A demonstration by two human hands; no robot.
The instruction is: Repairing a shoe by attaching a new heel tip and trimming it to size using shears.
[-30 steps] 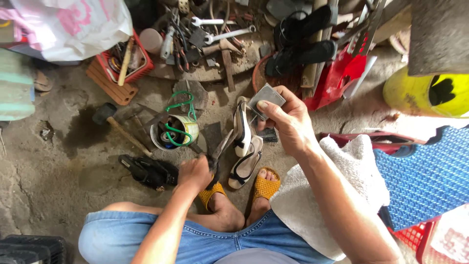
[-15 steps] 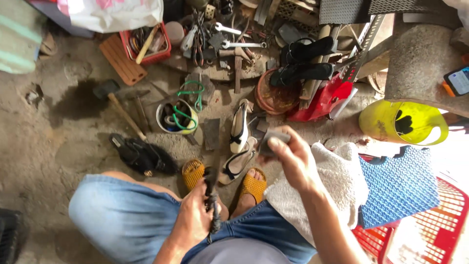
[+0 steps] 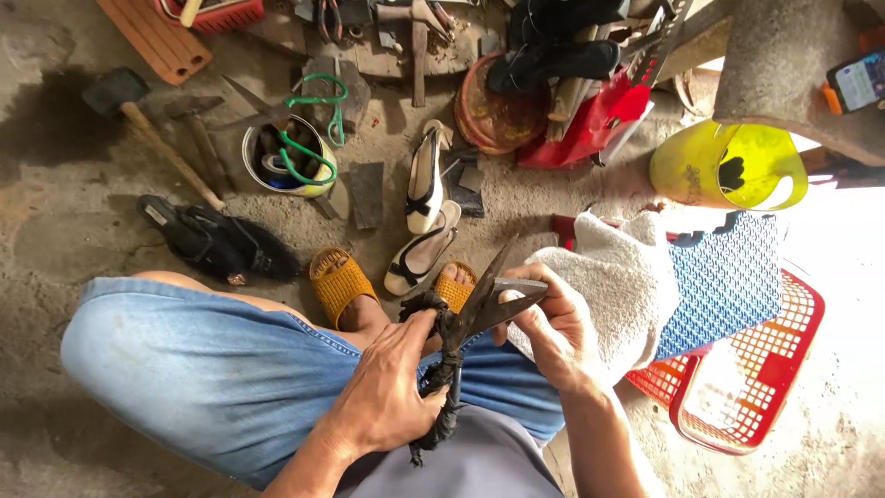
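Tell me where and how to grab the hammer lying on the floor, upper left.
Judging by its pose, take the hammer by the bare wooden handle, near its free lower-right end, coming from above. It lies flat on the concrete floor; the head end sits far up-left, and the black shoes crowd the handle's tip.

left hand (image 3: 392, 392): fingers clenched, wrist bent | right hand (image 3: 553, 325): fingers pinching
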